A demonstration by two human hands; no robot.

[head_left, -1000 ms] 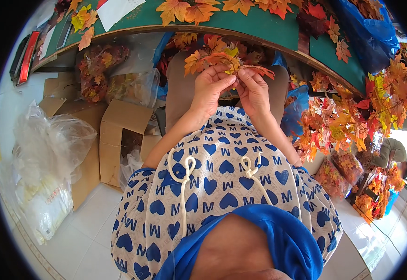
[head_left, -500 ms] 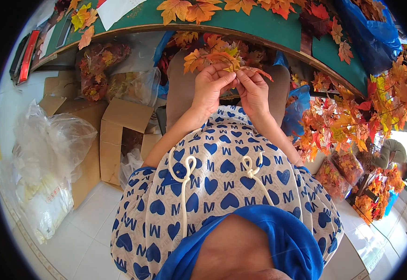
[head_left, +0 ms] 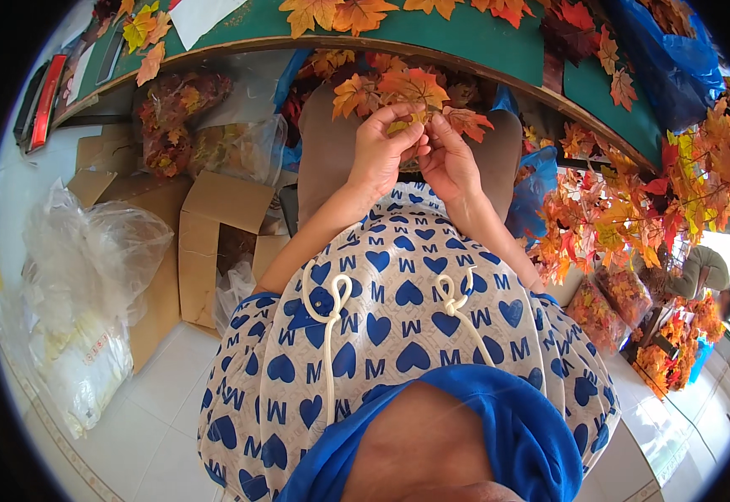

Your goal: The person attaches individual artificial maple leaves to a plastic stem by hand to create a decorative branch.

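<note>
Above my lap, my left hand [head_left: 384,149] and my right hand [head_left: 451,157] meet with fingertips together. Between them they pinch a sprig of artificial maple leaves. One broad orange leaf [head_left: 413,87] of it spreads beyond my left fingers, and a reddish-orange leaf [head_left: 468,124] fans out past my right fingers. A yellowish bit shows under my left fingers. The stems at my fingertips are too small and covered to make out. Behind the sprig, more orange leaves [head_left: 353,95] lie heaped beyond my knees, under the table edge.
A green-topped table [head_left: 482,54] curves across the far side, bearing scattered leaves. To the left stand an opened cardboard box [head_left: 214,213] and clear plastic bags [head_left: 89,276]. Dense leaf branches [head_left: 616,217] hang at the right, near a blue bag [head_left: 534,188]. Another person [head_left: 704,272] is farther right.
The leaves in my fingers have turned and opened outward: the orange leaf now faces up and the reddish one spreads to the right. My hands have shifted only slightly.
</note>
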